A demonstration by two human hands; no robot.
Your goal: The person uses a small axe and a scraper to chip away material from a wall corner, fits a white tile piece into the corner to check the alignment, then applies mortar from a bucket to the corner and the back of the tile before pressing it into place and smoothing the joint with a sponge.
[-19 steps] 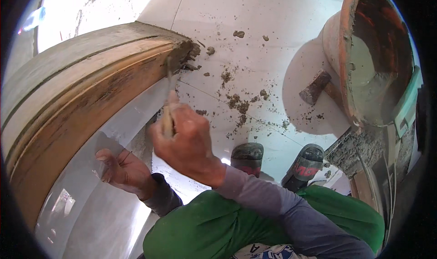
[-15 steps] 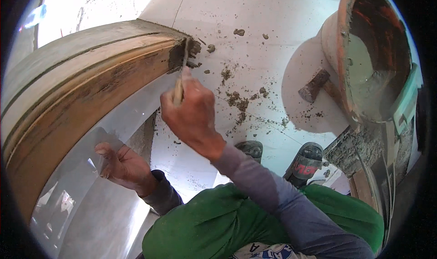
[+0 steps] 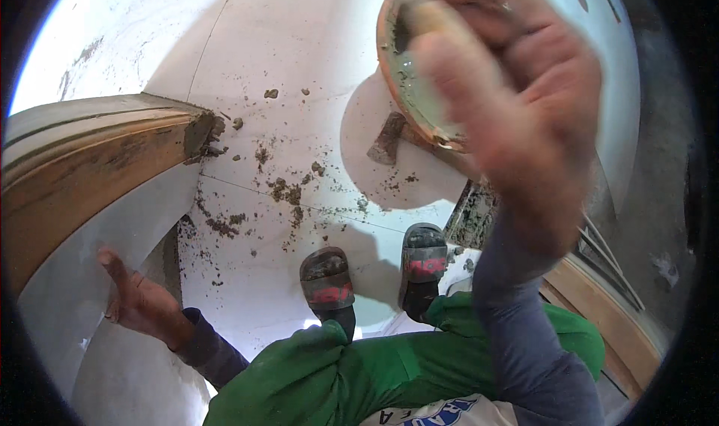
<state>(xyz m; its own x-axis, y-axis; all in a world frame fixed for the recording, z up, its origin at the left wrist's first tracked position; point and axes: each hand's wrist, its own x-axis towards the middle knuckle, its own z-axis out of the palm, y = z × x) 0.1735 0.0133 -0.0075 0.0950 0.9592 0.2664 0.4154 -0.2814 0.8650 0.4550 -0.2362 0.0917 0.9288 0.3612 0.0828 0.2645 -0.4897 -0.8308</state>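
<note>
My right hand [image 3: 532, 111] is raised close to the camera at the upper right, blurred. It is closed around the pale handle [image 3: 442, 25] of a trowel, whose grey blade runs out of the top edge. Behind this hand stands an orange-rimmed bucket [image 3: 389, 70] with wet grey-green mix in it, partly hidden. My left hand [image 3: 142, 302] is at the lower left, thumb and fingers apart, holding nothing. It is beside a glossy white panel [image 3: 56, 295] below a brown moulded wooden frame [image 3: 90, 156]; I cannot tell whether it touches. Grey mortar [image 3: 198, 132] coats the frame's far end.
A hammer [image 3: 386, 137] lies against the bucket. Mortar crumbs [image 3: 284, 191] are scattered over the white floor. My two sandalled feet [image 3: 326, 276] stand below them. At the right are a mortar-smeared board [image 3: 473, 215], thin rods [image 3: 610, 261] and a wooden edge [image 3: 599, 325].
My right hand has left the frame's mortared end and swung up and right over the bucket with the trowel. My left hand stays near the panel. The view has shifted right.
</note>
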